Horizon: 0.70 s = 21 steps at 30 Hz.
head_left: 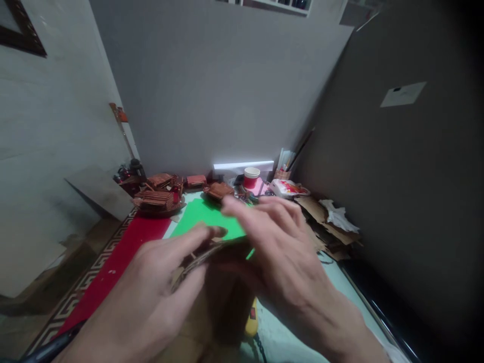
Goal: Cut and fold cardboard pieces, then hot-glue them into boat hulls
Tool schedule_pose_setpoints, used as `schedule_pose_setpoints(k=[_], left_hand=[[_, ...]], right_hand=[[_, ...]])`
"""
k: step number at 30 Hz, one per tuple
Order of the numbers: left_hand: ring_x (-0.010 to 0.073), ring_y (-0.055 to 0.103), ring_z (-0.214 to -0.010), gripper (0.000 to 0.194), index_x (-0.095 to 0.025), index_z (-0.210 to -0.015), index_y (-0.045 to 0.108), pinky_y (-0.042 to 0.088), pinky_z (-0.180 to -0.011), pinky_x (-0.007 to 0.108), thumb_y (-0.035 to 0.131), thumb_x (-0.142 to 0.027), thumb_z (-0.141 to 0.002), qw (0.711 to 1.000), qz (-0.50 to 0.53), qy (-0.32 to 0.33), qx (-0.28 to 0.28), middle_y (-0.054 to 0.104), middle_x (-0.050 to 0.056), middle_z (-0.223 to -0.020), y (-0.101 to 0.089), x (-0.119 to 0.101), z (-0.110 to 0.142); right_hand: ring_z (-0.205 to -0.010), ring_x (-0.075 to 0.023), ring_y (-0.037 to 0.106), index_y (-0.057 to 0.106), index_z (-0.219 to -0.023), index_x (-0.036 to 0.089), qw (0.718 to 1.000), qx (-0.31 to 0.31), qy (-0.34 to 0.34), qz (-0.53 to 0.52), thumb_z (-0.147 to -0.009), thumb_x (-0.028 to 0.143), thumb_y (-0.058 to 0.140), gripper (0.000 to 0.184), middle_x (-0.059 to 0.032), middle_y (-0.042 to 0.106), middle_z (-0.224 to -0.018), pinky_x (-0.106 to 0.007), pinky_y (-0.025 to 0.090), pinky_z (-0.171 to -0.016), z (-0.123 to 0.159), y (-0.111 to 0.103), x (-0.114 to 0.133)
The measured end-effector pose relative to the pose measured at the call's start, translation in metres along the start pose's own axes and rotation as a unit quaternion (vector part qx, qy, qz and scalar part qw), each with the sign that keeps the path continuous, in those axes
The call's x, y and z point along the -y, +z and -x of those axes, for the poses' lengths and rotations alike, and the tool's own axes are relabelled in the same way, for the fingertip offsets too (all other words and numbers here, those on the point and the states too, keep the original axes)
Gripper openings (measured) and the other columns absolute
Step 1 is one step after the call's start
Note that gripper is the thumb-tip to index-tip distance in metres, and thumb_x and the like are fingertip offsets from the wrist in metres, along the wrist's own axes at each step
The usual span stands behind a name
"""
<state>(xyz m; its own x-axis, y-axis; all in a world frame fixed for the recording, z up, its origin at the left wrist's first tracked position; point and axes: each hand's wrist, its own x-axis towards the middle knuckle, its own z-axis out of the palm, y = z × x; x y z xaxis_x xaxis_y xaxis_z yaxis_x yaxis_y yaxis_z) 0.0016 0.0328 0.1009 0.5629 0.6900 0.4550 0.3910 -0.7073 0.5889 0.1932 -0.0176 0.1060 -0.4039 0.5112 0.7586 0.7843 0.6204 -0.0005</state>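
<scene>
A thin brown piece of cardboard (198, 259), slightly curved and seen nearly edge-on, is held above the table. My left hand (162, 282) grips its left part, thumb below and fingers above. At the right end, my right hand (283, 257) is closed around the piece with its thumb underneath; the raised index finger is blurred and the palm side hidden. Bright green sheets (200, 217) lie beyond the hands. Below, partly covered by my right hand, is a yellow tool (252, 317) with a red switch and a dark cord.
Brown ridged model pieces (157, 199) stand at the back left, beside a red cloth (147, 229). A red and white cup (251, 177) and a holder with sticks (283, 174) are at the back. Torn cardboard (321, 217) is piled right. Grey panels (227, 91) enclose the table.
</scene>
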Motion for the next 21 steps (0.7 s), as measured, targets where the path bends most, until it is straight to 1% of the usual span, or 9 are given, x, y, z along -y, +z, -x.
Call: schedule_pose_setpoints(k=[2,3,4,6,9,12,13,18,21], left_hand=[[0.0159,0.074,-0.094,0.031,-0.033,-0.116,0.070,0.057,-0.078,0.015,0.054,-0.025,-0.091,0.999,0.020,-0.026,-0.025,0.078,-0.004,-0.109,0.000,0.000,-0.002],[0.0166,0.074,-0.096,0.029,-0.032,-0.115,0.071,0.057,-0.080,0.016,0.056,-0.028,-0.090,0.998,0.035,-0.044,-0.040,0.078,-0.004,-0.109,0.000,0.000,-0.003],[0.0171,0.073,-0.098,0.028,-0.031,-0.115,0.071,0.056,-0.081,0.016,0.058,-0.030,-0.090,0.995,0.052,-0.060,-0.055,0.077,-0.004,-0.110,-0.001,-0.001,-0.004],[0.0176,0.072,-0.096,0.027,-0.030,-0.114,0.071,0.056,-0.079,0.017,0.060,-0.032,-0.089,0.989,0.094,-0.086,-0.072,0.077,-0.003,-0.109,-0.002,-0.001,-0.005],[0.0175,0.071,-0.098,0.025,-0.029,-0.114,0.069,0.056,-0.077,0.017,0.060,-0.033,-0.090,0.978,0.156,-0.111,-0.080,0.075,-0.003,-0.112,-0.004,-0.002,-0.007],[0.0162,0.070,-0.098,0.024,-0.029,-0.115,0.066,0.056,-0.076,0.016,0.057,-0.035,-0.093,0.969,0.201,-0.119,-0.078,0.073,-0.003,-0.114,-0.004,-0.003,-0.007],[0.0155,0.070,-0.095,0.025,-0.029,-0.115,0.066,0.056,-0.075,0.015,0.058,-0.036,-0.093,0.968,0.208,-0.118,-0.080,0.074,-0.003,-0.112,-0.004,-0.004,-0.006],[0.0131,0.070,-0.089,0.026,-0.032,-0.116,0.068,0.055,-0.077,0.012,0.063,-0.037,-0.090,0.978,0.167,-0.080,-0.096,0.075,-0.005,-0.108,-0.001,-0.004,-0.002],[0.0136,0.071,-0.091,0.026,-0.032,-0.115,0.069,0.055,-0.081,0.013,0.062,-0.037,-0.091,0.984,0.136,-0.066,-0.098,0.076,-0.005,-0.106,-0.001,-0.004,-0.001]], right_hand=[[-0.128,-0.0252,0.044,0.034,-0.149,0.003,0.998,-0.031,0.044,-0.019,-0.091,0.034,0.072,0.076,-0.0135,0.051,-0.144,-0.039,0.029,-0.116,0.002,-0.006,-0.004],[-0.135,-0.0261,0.040,0.029,-0.152,0.005,0.995,-0.058,0.071,-0.041,-0.088,0.037,0.075,0.085,-0.0132,0.043,-0.151,-0.038,0.029,-0.118,0.003,-0.008,-0.005],[-0.138,-0.0263,0.039,0.027,-0.154,0.008,0.989,-0.082,0.102,-0.070,-0.088,0.035,0.075,0.086,-0.0128,0.040,-0.153,-0.037,0.032,-0.118,0.003,-0.010,-0.007],[-0.134,-0.0248,0.047,0.030,-0.153,0.013,0.972,-0.102,0.166,-0.131,-0.091,0.029,0.070,0.076,-0.0114,0.044,-0.150,-0.036,0.040,-0.113,0.004,-0.011,-0.007],[-0.118,-0.0186,0.061,0.046,-0.141,0.019,0.954,-0.047,0.225,-0.190,-0.093,0.030,0.066,0.054,-0.0058,0.060,-0.133,-0.026,0.051,-0.098,0.003,-0.009,-0.002],[-0.090,-0.0118,0.066,0.059,-0.121,0.024,0.947,0.018,0.239,-0.213,-0.097,0.024,0.057,0.024,0.0005,0.068,-0.105,-0.019,0.052,-0.076,0.001,-0.005,0.006],[-0.083,-0.0107,0.066,0.060,-0.117,0.024,0.946,0.028,0.240,-0.217,-0.099,0.022,0.052,0.020,0.0017,0.069,-0.098,-0.018,0.051,-0.071,0.000,-0.004,0.008],[-0.081,-0.0114,0.066,0.057,-0.123,0.022,0.954,0.034,0.212,-0.208,-0.101,0.017,0.046,0.026,0.0016,0.070,-0.095,-0.019,0.048,-0.066,0.001,-0.001,0.014],[-0.071,-0.0112,0.064,0.058,-0.118,0.020,0.970,0.031,0.182,-0.161,-0.099,0.012,0.046,0.024,0.0026,0.069,-0.086,-0.021,0.045,-0.058,0.002,-0.001,0.015]])
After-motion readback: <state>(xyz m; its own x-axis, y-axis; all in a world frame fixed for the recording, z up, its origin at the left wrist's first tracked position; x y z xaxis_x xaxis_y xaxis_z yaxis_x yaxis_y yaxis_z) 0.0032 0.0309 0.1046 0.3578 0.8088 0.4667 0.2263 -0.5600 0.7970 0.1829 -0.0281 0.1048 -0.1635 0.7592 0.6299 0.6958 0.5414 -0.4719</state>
